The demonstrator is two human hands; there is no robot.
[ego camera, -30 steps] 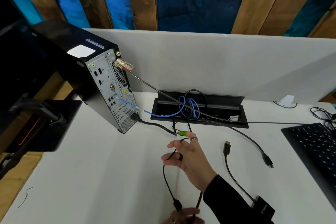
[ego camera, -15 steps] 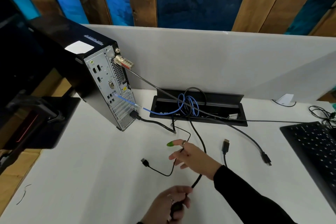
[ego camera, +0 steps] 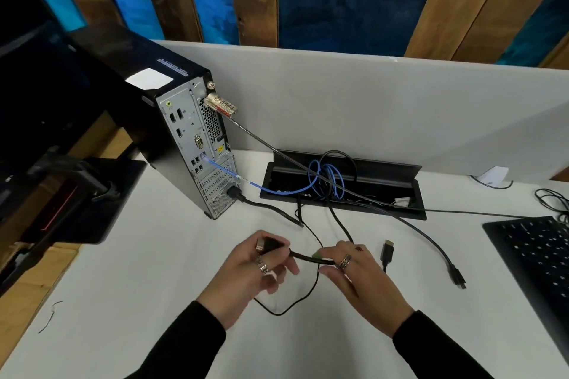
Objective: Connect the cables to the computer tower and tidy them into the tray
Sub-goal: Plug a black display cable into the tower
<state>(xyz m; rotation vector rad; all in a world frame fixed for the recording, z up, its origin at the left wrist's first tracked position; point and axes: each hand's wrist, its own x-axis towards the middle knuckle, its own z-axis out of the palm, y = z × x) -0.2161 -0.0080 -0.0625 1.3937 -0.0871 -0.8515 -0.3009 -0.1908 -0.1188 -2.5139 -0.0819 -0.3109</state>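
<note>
Long black sleeves to both wrists; silver band ring on left hand (ego camera: 243, 280), another on right hand (ego camera: 363, 283).

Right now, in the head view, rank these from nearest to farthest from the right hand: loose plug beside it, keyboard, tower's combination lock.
1. Loose plug, just right of the right hand.
2. Keyboard, far right.
3. Combination lock, upper left on the tower.

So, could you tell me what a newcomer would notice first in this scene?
Probably the two hands at centre: the left hand grips a black plug while the right hand holds its cable. Next, the computer tower at left, rear ports showing, and the blue cable coiled over the open tray behind.
</note>
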